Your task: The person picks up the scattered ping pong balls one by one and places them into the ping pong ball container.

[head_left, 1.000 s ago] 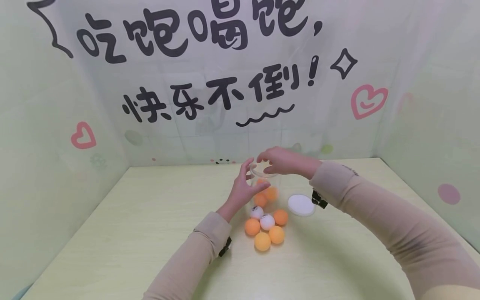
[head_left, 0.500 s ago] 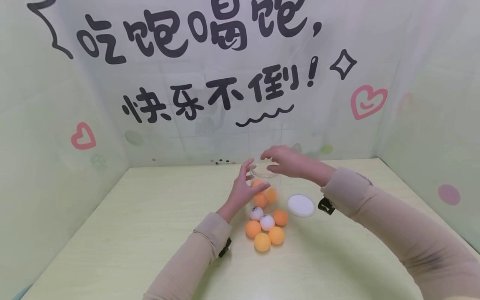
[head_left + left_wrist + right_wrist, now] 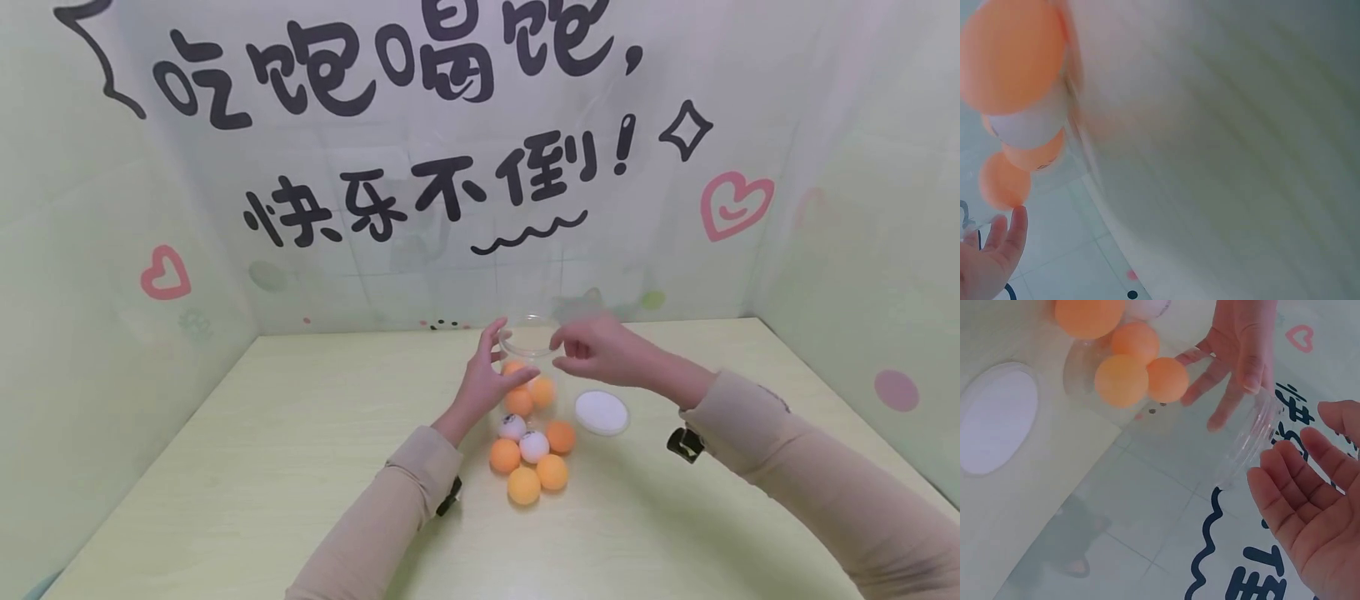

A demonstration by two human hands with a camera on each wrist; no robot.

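Observation:
A clear jar (image 3: 531,353) stands upright, with orange ping-pong balls (image 3: 1122,380) at its bottom. My left hand (image 3: 483,379) holds it from the left side, thumb across the front and fingers around the back. Beside the jar's rim, on the right, my right hand (image 3: 603,354) is raised with its fingers loosely bent; the right wrist view shows its palm bare. On the table in front of the jar lie two white balls (image 3: 533,447) and several orange balls (image 3: 524,486), bunched together. Part of the left hand (image 3: 991,256) shows low in the left wrist view.
A round white lid (image 3: 602,413) lies flat on the pale wooden table (image 3: 315,467), right of the jar. Printed cloth walls (image 3: 375,283) close in the back and both sides.
My right hand has moved from over the jar's mouth to the right and down, beside the rim. The left hand and the jar stay in place.

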